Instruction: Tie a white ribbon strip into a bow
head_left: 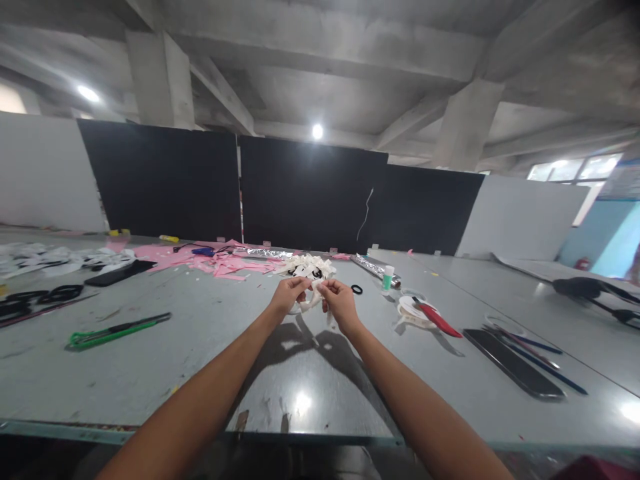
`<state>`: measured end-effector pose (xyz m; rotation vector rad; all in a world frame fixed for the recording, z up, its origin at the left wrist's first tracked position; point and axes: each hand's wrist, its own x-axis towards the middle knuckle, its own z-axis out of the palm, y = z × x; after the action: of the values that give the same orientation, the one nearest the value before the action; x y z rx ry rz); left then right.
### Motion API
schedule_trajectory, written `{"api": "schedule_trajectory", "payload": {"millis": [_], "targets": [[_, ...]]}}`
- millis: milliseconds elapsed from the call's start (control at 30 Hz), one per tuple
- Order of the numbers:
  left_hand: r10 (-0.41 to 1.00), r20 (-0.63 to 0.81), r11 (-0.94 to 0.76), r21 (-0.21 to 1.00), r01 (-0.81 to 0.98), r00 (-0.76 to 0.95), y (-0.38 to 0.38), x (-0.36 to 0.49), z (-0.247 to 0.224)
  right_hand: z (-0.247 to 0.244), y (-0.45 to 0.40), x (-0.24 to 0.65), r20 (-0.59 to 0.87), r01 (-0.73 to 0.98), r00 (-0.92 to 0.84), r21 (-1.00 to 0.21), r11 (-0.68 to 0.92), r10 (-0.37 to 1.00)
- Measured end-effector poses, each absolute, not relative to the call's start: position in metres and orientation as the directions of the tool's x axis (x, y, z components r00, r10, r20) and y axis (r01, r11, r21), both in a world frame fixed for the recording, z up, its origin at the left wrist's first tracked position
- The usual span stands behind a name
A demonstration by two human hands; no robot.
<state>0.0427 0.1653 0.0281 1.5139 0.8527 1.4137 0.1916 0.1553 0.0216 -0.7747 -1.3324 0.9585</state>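
Both hands are raised over the middle of the table, close together. My left hand (289,295) and my right hand (340,299) pinch a thin cream-white ribbon strip (313,301) between their fingertips. Part of the strip loops down between the hands. Just behind them lies a pile of cream ribbon pieces (311,265) with some black rings in it. A single black ring (357,289) rests right of my right hand. Further right is a white ribbon roll (416,312) with a red-handled tool (439,319) lying on it.
A green box cutter (119,331) lies at left, with black scissors-like loops (65,293) and white strips (45,259) beyond. Pink scraps (220,261) spread along the back. A green-white glue bottle (387,277), foil roll (373,268) and dark phone-like slab (513,363) are at right.
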Motion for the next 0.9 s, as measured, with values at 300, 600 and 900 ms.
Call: {"api": "schedule_trajectory", "payload": {"millis": [300, 600, 900], "targets": [[0.898, 0.415, -0.409, 0.910, -0.070, 0.147, 0.1597, 0.0438, 0.0305, 0.0236, 0.1518, 0.1926, 0.416, -0.119, -0.008, -0.903, 0.412, 0.909], [0.892, 0.439, -0.440, 0.898, -0.013, 0.105, 0.1622, 0.0438, 0.0303, 0.0255, 0.1491, 0.1934, 0.394, -0.139, -0.028, -0.912, 0.387, 0.919], [0.855, 0.500, -0.505, 0.863, -0.005, 0.138, 0.1636, 0.0466, 0.0263, 0.0273, 0.1491, 0.1948, 0.395, -0.099, -0.055, -0.916, 0.389, 0.917]]}}
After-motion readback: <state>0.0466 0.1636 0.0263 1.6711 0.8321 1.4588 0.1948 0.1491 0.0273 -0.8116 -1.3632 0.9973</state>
